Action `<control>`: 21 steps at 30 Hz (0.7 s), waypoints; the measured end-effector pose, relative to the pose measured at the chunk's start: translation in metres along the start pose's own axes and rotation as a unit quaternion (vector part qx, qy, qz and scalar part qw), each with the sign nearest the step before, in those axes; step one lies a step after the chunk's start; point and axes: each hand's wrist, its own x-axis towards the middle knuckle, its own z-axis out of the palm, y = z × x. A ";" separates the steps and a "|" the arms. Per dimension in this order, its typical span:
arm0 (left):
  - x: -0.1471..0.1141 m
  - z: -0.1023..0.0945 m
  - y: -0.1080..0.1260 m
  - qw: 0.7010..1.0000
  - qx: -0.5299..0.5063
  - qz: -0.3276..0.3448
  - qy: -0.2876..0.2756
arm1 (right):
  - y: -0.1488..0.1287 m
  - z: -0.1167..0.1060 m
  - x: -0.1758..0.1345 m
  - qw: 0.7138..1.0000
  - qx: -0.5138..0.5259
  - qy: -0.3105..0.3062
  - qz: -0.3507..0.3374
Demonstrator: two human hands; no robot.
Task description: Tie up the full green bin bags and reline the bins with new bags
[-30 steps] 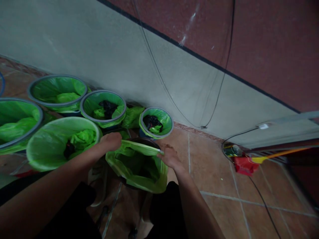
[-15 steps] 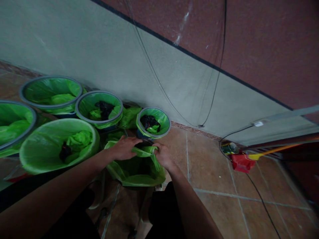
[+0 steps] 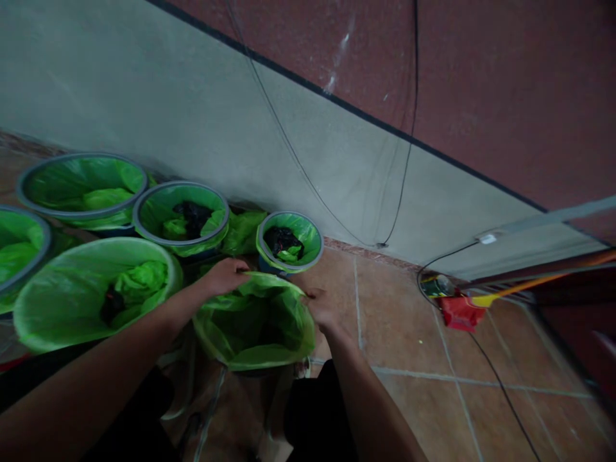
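Green plastic, the bag (image 3: pixel 262 321) gaped low over brown tiles (image 3: pixel 399 314) before the person's knees (image 3: pixel 312 410). Left hand (image 3: pixel 227 276) and right hand (image 3: pixel 320 308) had their fingers curled on its rim, pinching it. Five lined bins (image 3: pixel 180 243) crowded near, some along the wall (image 3: pixel 144 115), grey below, dull red above, where a cable (image 3: pixel 308 181) drooped.

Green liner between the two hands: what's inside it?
Inside the green liner, only its own creased walls show. The bottom is in dark shadow, so I can't tell whether anything lies there. Whatever is behind its folds is covered.
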 end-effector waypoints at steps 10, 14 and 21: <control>0.008 -0.004 -0.002 0.998 -0.057 0.002 -0.019 | -0.004 0.003 -0.002 0.971 0.224 -0.010 0.084; 0.016 0.002 -0.004 0.999 -0.043 -0.017 0.025 | 0.007 0.004 0.006 0.989 0.132 0.009 0.069; 0.035 0.013 -0.010 0.996 0.021 -0.082 0.040 | 0.025 0.012 0.032 0.981 -0.170 0.082 -0.031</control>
